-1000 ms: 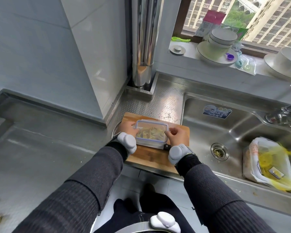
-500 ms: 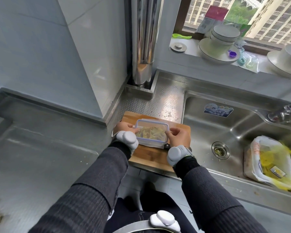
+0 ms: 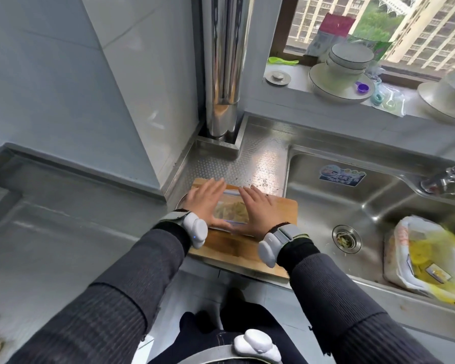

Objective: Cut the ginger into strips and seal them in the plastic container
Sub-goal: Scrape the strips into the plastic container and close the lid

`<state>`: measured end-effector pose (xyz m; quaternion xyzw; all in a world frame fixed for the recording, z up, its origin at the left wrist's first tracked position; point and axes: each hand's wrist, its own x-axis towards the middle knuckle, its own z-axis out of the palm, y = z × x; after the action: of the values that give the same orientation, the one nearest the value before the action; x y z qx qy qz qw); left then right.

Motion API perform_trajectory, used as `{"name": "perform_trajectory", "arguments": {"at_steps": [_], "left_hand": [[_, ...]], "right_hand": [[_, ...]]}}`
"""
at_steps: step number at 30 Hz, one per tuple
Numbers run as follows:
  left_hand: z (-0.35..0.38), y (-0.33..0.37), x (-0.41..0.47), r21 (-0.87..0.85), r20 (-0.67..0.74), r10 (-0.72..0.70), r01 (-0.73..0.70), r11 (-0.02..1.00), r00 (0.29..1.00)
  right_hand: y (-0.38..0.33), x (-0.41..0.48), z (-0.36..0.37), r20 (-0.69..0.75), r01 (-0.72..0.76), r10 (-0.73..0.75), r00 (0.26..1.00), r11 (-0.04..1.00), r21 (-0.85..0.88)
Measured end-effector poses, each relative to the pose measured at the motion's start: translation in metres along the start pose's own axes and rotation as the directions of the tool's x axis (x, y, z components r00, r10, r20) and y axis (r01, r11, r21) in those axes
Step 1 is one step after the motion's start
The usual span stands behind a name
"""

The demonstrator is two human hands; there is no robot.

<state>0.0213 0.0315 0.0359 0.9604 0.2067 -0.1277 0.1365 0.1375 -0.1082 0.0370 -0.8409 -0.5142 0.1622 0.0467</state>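
head | your left hand (image 3: 205, 199) and right hand (image 3: 256, 209) lie flat, fingers straight, pressing the plastic container (image 3: 231, 212) of ginger strips (image 3: 230, 210) | on cutting board (image 3: 250, 248)

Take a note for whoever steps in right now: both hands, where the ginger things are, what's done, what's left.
Hands: the left hand lies flat, fingers straight, pressing the left side of the lid; the right hand presses the right side the same way.
Things: the plastic container sits on the cutting board, with the ginger strips inside.
Done: ginger cut, boxed, lid on.
Left: confirm the lid is fully sealed; this view cannot settle it.
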Motion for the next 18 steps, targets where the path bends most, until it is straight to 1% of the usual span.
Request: {"name": "perform_trajectory", "arguments": {"at_steps": [3,6,10,14,18], "left_hand": [[0.002,-0.006,0.009,0.132,0.087,0.072,-0.083,0.988,0.994],[0.0,-0.004,0.015,0.185,0.103,0.067,-0.086,0.979,0.992],[-0.004,0.004,0.018,0.192,0.086,0.046,-0.062,0.979,0.995],[-0.004,0.012,0.024,0.212,0.061,0.004,-0.017,0.977,0.998],[-0.003,0.013,0.027,0.2,0.065,-0.014,0.001,0.98,0.998]], "right_hand": [[0.001,0.006,-0.004,0.123,-0.013,0.018,0.992,0.999,-0.038],[0.001,0.009,-0.009,0.175,0.001,0.01,0.985,0.998,-0.06],[0.002,0.011,-0.007,0.17,0.005,0.004,0.986,0.999,-0.054],[0.003,0.015,-0.006,0.121,0.009,-0.003,0.993,0.999,-0.047],[0.003,0.016,-0.007,0.111,0.028,-0.022,0.994,0.998,-0.051]]}}
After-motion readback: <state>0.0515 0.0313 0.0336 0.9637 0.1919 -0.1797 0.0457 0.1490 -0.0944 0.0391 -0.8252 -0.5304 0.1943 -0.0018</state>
